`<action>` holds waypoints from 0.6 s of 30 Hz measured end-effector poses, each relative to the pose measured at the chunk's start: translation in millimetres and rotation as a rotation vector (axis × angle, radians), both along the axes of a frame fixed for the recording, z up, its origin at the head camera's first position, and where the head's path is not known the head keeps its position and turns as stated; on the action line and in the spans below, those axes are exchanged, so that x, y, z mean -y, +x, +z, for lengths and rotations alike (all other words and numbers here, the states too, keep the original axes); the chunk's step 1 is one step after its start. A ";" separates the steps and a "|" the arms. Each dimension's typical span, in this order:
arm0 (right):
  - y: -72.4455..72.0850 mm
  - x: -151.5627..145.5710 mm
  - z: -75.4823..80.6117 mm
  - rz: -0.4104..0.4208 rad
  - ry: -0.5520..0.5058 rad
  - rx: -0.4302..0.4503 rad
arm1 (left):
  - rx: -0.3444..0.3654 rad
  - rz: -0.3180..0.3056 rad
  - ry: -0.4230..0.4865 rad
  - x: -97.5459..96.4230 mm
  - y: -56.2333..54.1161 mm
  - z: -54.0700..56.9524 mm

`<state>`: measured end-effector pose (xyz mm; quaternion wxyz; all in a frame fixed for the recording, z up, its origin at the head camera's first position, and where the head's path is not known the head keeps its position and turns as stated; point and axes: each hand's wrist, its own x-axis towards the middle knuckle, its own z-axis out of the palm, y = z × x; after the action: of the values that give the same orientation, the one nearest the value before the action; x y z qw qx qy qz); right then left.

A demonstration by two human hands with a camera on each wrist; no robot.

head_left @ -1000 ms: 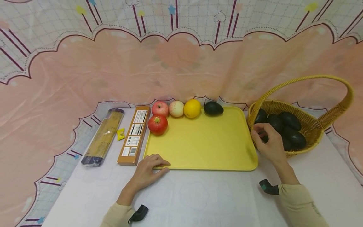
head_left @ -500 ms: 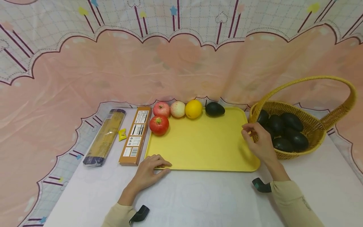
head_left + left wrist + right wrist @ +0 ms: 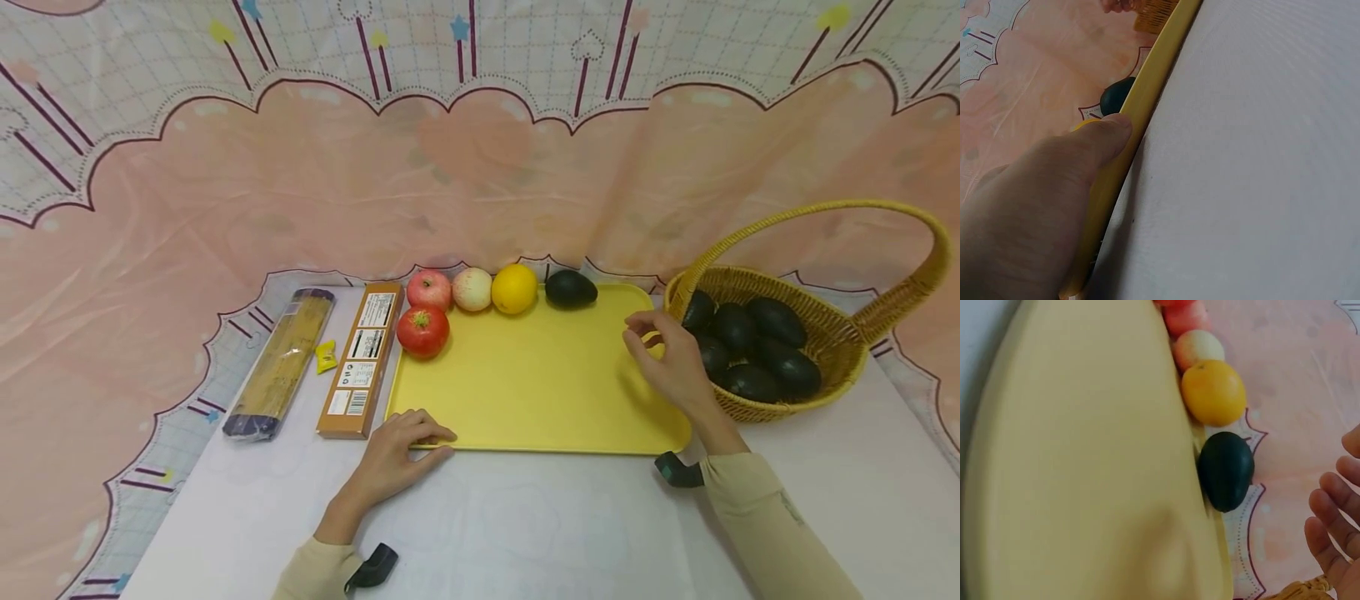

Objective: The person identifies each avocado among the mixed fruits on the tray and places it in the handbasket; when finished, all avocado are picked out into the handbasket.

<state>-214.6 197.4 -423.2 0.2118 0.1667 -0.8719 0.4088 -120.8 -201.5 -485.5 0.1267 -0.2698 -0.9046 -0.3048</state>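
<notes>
the table (image 3: 525, 533) is covered in a pale lilac-white cloth, and a pink sheet with scalloped dark trim and a grid-and-candle pattern hangs behind and around it like a little booth. the yellow tray (image 3: 540, 392) sits mid-table – along its far edge are two red apples, a pale apple, an orange (image 3: 514, 288) and one avocado (image 3: 571, 288). the left hand (image 3: 397, 454) rests on the tray's near left corner, fingers flat, thumb against the rim, not gripping. the right hand (image 3: 671, 362) hovers over the tray's right edge, just beside the wicker basket (image 3: 825, 333) of avocados – fingers loosely curled, holding nothing. left of the tray lie a brown box (image 3: 360, 358), a small yellow sweet and a packet of spaghetti (image 3: 281, 362).
</notes>
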 end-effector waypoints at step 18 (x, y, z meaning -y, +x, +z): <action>-42.9 19.7 -1.9 -0.011 -0.028 0.159 | 0.034 0.008 -0.012 0.6 0.0 1.2</action>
<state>-257.6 177.7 -425.1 0.1465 0.1260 -0.8811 0.4318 -120.9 -202.1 -484.4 0.1109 -0.2617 -0.9094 -0.3036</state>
